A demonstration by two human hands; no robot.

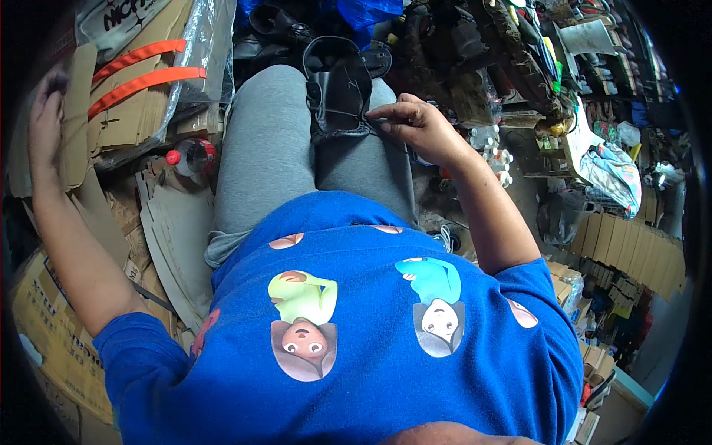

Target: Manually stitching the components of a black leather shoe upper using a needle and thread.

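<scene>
A smooth, curved black shoe (343, 100) lies across my soft grey trousers (268, 137). My right hand (421, 127) narrows its fingers at the shoe's near right edge; I can't tell if they grip. My left hand (47, 126), loosely curled, is beside stiff, flat cardboard (77, 122); I can't tell if it holds anything. Open room separates it from my knees.
</scene>
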